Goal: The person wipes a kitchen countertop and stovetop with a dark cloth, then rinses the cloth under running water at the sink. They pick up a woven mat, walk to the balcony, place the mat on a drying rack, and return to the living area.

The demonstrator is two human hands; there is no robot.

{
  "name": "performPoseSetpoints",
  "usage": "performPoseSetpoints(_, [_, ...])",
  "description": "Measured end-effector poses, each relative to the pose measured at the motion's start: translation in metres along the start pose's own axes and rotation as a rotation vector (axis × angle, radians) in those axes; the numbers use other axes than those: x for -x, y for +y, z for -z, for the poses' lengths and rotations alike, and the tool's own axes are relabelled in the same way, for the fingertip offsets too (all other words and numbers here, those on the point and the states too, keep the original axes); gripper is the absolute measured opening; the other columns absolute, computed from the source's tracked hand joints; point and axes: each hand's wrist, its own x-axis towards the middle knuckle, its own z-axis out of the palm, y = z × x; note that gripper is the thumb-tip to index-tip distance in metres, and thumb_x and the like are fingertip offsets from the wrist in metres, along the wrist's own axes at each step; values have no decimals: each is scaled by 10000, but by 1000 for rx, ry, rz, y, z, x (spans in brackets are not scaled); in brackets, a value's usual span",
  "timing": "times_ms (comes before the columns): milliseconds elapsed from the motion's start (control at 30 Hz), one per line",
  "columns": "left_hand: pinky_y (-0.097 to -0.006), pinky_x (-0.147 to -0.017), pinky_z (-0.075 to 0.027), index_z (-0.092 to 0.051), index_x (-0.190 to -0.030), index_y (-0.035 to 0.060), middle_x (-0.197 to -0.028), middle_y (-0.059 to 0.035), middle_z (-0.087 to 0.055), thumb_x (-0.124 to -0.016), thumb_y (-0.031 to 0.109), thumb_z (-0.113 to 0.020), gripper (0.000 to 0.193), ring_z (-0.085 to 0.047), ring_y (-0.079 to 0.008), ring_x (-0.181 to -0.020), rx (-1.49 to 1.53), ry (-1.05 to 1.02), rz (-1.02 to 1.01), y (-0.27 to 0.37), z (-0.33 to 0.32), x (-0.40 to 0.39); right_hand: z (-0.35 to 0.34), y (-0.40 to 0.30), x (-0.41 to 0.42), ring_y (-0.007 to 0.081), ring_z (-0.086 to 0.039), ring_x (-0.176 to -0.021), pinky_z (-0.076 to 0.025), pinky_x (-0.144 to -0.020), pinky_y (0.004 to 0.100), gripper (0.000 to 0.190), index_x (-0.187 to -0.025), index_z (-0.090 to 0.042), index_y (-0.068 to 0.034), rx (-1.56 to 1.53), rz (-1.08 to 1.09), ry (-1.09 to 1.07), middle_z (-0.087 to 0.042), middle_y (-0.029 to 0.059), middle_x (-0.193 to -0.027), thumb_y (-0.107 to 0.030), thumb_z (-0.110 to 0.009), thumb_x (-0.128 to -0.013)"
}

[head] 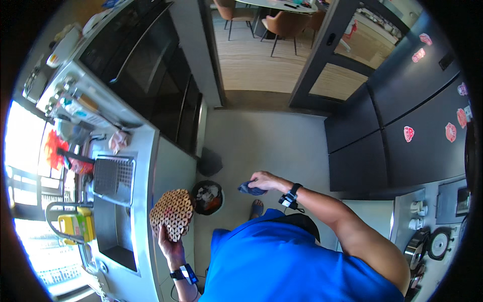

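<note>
My left hand (171, 245) grips the near edge of a round wooden trivet (173, 213) with a pattern of small pieces, held up at the counter's front edge. In my right hand (266, 181) is a bunched dark blue cloth (251, 188), held above the floor in front of my body. Between the two hands, nearer the trivet, a round bin (222, 198) stands on the floor with crumpled waste inside. The trivet's underside and my left fingertips are hidden.
At left lie the sink (113, 230), its drying rack (126, 171), a tap (49, 215) and a yellow container (66, 226). A dark bag (209, 162) sits beyond the bin. The fridge (415, 128) with stickers stands right; a doorway opens ahead.
</note>
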Motion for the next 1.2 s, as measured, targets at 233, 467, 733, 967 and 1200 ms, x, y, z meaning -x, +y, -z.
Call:
performPoseSetpoints(233, [-485, -1031, -573, -561, -1421, 33, -1375, -137, -681, -1059, 256, -633, 431, -687, -304, -1208, -201, -220, 154, -75, -178, -78, 125, 86, 59, 174, -727, -898, -609, -676, 338, 423, -1280, -650, -38, -653, 27, 173, -740, 91, -1048, -371, -661, -1021])
performPoseSetpoints(467, [-512, -1091, -533, -498, -1473, 1, -1415, -174, -646, -1064, 234, -615, 485, -659, -339, -1259, -274, -282, 264, -144, -298, -174, 210, 120, 48, 183, -724, -822, -580, -673, 340, 393, -1173, -688, -44, -873, -128, 399, -735, 74, -964, -406, -677, -1021])
performPoseSetpoints(733, [-482, -1069, -541, -502, -1476, 11, -1431, -139, -622, -1066, 221, -622, 475, -652, -312, -1254, -291, -309, 288, -201, -415, -309, 347, 119, -5, 128, -703, -821, -558, -662, 307, 425, -1139, -722, -73, -795, -221, 477, -738, 34, -957, -417, -825, -912])
performPoseSetpoints(967, [-477, -1066, -538, -514, -1485, 17, -1432, -130, -623, -1055, 238, -653, 503, -626, -302, -1285, -361, -435, 288, -239, -597, -400, 476, 92, -82, 149, -715, -865, -581, -734, 326, 498, -1224, -717, -16, -808, -45, 640, -755, 71, -1037, -347, -861, -881])
performPoseSetpoints(1200, [-454, -1040, -555, -530, -1458, -7, -1401, -128, -639, -1058, 212, -653, 472, -646, -285, -1254, -333, -557, 385, -305, -735, -490, 617, 61, -192, 171, -722, -984, -580, -891, 320, 509, -1324, -606, 19, -696, 4, 611, -741, 112, -1114, -209, -815, -920])
